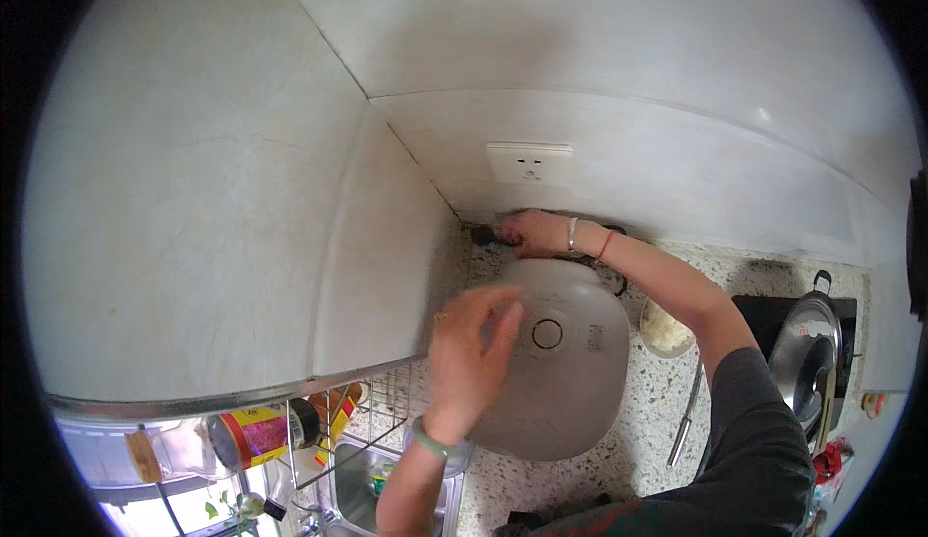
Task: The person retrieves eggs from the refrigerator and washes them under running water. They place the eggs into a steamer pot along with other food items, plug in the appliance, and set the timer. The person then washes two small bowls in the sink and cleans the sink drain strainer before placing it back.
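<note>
A rounded grey rice cooker [570, 392] with a ring-shaped vent on its lid stands on the speckled counter. My right hand [536, 232] reaches behind it, fingers closed around a black power plug [485, 235] near the wall corner. Part of a dark cord [619, 281] shows behind the cooker's right side; the rest is hidden. Over the cooker's left edge hovers my left hand [469, 348], slightly blurred, thumb and fingers apart with nothing between them.
A wall socket [530, 163] sits above the right hand. To the right are a bowl of pale food [667, 329], a metal-handled utensil [684, 426] and a steel pan [804, 363] on a black hob. At lower left are a wire rack [362, 445] with jars and a sink [353, 489].
</note>
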### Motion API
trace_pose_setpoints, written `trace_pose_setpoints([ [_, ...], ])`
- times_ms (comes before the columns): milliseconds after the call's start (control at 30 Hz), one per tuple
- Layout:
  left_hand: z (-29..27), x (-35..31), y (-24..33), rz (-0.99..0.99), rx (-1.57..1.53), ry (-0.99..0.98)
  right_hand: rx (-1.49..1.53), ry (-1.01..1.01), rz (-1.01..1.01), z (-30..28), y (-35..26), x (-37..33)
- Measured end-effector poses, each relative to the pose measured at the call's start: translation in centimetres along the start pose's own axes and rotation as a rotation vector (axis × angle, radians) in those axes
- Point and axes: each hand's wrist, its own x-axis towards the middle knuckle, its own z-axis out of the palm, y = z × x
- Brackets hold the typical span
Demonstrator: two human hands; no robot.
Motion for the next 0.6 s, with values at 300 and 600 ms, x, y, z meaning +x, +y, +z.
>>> trace_pose_setpoints([
  [300,2.8,7.1,-2.3,-0.106,-0.063,-0.061,0.359,0.495,0.176,-6.1,-8.2,-7.4],
  [600,4.7,9.4,-2.0,-0.174,-0.331,-0.091,0.071,0.804,0.183,-4.7,-8.7,-6.9],
])
